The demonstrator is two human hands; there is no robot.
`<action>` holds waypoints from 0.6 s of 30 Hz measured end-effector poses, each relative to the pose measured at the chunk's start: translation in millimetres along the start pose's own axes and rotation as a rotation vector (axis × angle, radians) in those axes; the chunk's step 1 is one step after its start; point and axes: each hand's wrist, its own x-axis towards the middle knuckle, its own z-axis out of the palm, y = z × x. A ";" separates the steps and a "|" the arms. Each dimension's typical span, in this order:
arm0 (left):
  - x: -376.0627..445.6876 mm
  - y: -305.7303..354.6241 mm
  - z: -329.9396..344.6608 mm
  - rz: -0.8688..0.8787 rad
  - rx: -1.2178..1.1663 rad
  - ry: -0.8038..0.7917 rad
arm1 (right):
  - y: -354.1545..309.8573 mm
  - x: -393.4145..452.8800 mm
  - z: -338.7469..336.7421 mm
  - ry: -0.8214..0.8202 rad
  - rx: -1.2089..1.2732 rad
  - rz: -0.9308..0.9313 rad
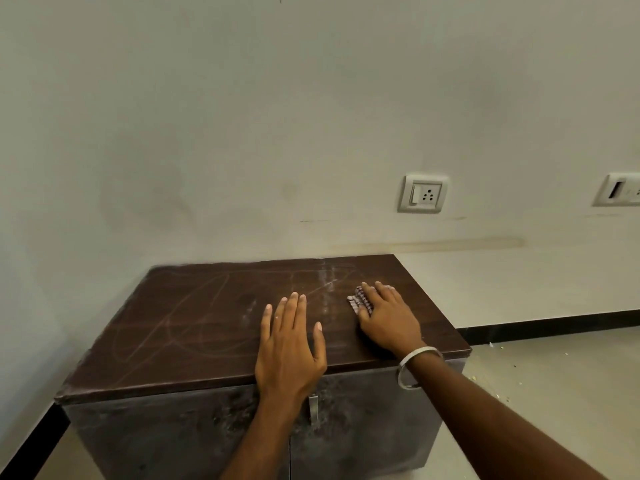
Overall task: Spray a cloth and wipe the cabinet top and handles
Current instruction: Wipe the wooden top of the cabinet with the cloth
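A low cabinet with a dark brown wooden top point(194, 317) stands against the wall; the top is dusty, with wipe streaks. My right hand point(388, 317) lies flat on a small checked cloth point(360, 301) and presses it onto the right part of the top. Only the cloth's far-left edge shows past my fingers. My left hand point(289, 344) rests flat, fingers spread, on the top near its front edge and holds nothing. A metal handle point(313, 408) hangs on the grey cabinet front point(166, 434), just below my left wrist. No spray bottle is in view.
A pale wall rises behind the cabinet, with a switch-and-socket plate point(423, 193) to the right and another point(620, 189) at the frame's edge. Black skirting point(554, 329) runs along the floor. Small crumbs point(498, 375) lie on the tiled floor right of the cabinet.
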 end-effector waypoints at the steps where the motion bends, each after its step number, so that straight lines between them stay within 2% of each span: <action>1: 0.1 0.1 -0.2 -0.002 -0.001 0.001 | 9.1 2.8 -4.1 -0.003 -0.014 0.028; 5: -0.2 0.9 0.0 0.008 -0.006 0.003 | 30.5 13.9 -12.4 -0.013 -0.047 0.106; 8: -0.5 1.0 0.4 0.014 -0.006 0.012 | 21.8 18.2 -6.5 0.003 -0.061 0.109; 14: 0.3 1.8 -0.4 0.012 -0.006 0.008 | -33.7 20.7 15.4 -0.011 -0.042 -0.056; 18: -0.1 1.3 -0.9 0.016 -0.007 0.006 | -35.6 26.3 16.9 -0.045 -0.017 -0.095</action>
